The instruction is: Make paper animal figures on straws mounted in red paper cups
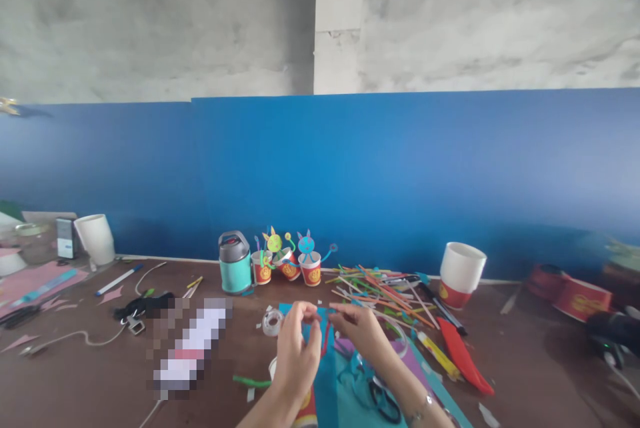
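Note:
My left hand (299, 341) and my right hand (361, 329) face each other over blue paper (326, 385), fingertips a short gap apart. The fingers of both are bent toward the thumbs, as in a pinch; anything between them is too small to make out. A thin red strip (325, 340) shows between the hands, and I cannot tell whether it is held. Under my left forearm a red paper cup (307, 415) is partly hidden, with a green stem (251, 382) sticking out to the left. A tape roll (272, 323) lies left of my left hand. Blue-handled scissors (384, 401) lie below my right forearm.
Paper cups with animal faces (311, 269) stand at the back beside a teal flask (235, 265). Colourful sticks (387, 295) are heaped at right, near stacked cups (461, 275), a yellow tube (439, 356) and a red object (464, 356). A blurred-out item (193, 348) lies left.

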Tool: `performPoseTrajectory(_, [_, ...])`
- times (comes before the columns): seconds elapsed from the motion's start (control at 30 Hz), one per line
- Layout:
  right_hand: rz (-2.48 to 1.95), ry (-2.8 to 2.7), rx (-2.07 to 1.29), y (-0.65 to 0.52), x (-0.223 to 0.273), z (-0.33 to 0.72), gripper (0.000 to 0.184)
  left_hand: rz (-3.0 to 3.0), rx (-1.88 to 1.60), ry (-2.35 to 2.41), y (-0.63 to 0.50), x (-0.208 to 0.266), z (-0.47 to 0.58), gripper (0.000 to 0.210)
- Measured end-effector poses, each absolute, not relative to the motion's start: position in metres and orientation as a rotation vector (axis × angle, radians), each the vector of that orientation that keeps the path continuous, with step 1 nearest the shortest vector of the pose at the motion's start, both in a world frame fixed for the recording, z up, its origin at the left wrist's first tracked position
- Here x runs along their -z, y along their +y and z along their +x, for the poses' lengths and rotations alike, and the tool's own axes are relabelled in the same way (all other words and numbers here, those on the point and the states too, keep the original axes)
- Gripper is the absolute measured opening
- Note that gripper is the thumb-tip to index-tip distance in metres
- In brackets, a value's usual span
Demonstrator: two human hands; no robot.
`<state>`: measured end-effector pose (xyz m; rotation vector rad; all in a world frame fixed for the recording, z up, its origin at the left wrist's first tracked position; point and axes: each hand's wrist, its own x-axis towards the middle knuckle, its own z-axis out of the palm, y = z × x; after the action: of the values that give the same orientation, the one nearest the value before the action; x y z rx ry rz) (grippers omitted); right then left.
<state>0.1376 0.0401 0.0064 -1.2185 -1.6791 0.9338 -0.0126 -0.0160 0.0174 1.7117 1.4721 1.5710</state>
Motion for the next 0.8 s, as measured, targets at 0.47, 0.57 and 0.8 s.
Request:
performPoseTrajectory(0.47, [-1.397, -1.609, -1.536, 0.038, -0.027, 0.166, 0.007, 1.725, -0.787, 1.828, -0.061, -0.02, -0.077, 0.043])
performPoseTrajectory(0.57, [-1.385, -1.483, -1.623, 0.037, -0.022, 0.159, 0.007, 1.682, -0.607, 1.84, -0.071, -0.004, -0.083, 0.047])
performPoseTrajectory(0.8, [-1.24, -1.177, -1.692, 0.028, -0.02, 0.14, 0.017, 1.345, -1.115, 1.434, -0.051, 0.023, -0.059, 0.047])
